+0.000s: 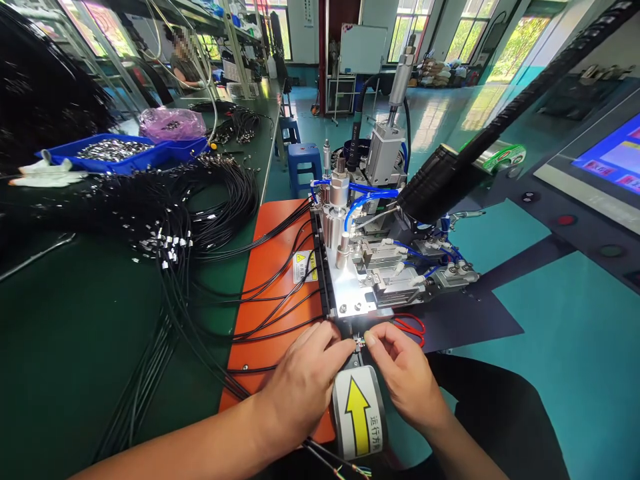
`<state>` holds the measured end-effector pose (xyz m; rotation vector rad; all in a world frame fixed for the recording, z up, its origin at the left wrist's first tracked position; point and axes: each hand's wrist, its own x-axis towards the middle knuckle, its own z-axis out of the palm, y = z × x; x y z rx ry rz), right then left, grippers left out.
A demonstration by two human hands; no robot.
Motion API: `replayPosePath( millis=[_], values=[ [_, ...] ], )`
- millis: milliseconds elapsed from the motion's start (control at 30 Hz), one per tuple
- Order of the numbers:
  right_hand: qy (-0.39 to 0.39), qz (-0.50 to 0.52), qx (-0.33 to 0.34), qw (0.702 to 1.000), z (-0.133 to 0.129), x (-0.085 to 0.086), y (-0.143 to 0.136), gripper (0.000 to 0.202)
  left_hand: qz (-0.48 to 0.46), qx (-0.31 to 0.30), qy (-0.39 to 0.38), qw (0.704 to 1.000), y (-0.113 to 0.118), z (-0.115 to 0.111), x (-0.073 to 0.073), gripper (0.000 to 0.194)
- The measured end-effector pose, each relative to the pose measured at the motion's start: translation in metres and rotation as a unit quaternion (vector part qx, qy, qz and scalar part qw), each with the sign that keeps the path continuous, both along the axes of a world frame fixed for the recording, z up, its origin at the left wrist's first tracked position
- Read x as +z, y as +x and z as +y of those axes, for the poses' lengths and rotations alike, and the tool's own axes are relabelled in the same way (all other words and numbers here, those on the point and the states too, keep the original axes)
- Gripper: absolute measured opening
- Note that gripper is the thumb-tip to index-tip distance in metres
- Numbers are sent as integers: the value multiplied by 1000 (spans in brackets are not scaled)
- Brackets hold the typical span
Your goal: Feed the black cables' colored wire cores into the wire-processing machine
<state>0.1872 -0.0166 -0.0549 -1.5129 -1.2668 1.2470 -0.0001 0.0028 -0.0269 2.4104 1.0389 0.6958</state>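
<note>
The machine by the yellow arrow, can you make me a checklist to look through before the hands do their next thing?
1. Left hand at the tiny coloured wires: ok, thumb right beside them.
2. Right hand at the wires' other side: ok, fingertips pinched there.
3. Tiny wires in the right order: cannot tell, too small.
4. Yellow arrow uncovered: ok, pointing towards the machine.
5. Black cables uncrossed on the orange plate: not ok, some cross.

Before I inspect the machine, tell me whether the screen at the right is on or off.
On: the screen glows bright blue, with pink and yellow patches showing on it.
</note>
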Motion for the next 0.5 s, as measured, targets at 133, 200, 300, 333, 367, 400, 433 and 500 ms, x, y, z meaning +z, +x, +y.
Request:
replayPosePath(
  millis=[133,200,300,333,367,400,433,500],
  values=[
    [7,-2,0,1000,0,-2,0,31,13,-4,12,1000,0,1,0,25],
    [10,-2,-1,1000,-1,-3,0,31,23,-7,18,1000,0,1,0,25],
    [11,-1,-6,1000,-1,-6,-1,30,36,-7,19,999,0,1,-1,26],
    [10,0,-6,1000,-1,-6,-1,31,39,-7,19,999,0,1,-1,26],
    [9,2,-7,1000,-1,-7,-1,31,41,-6,19,999,0,1,-1,26],
    [6,5,-8,1000,0,-7,-1,31,42,-5,19,999,0,1,-1,26],
    [0,13,-11,1000,0,-6,0,32,42,-5,20,999,0,1,-1,26],
    [-23,35,-25,999,-2,-4,1,34,40,-5,21,999,0,1,-2,27]
  ],
)
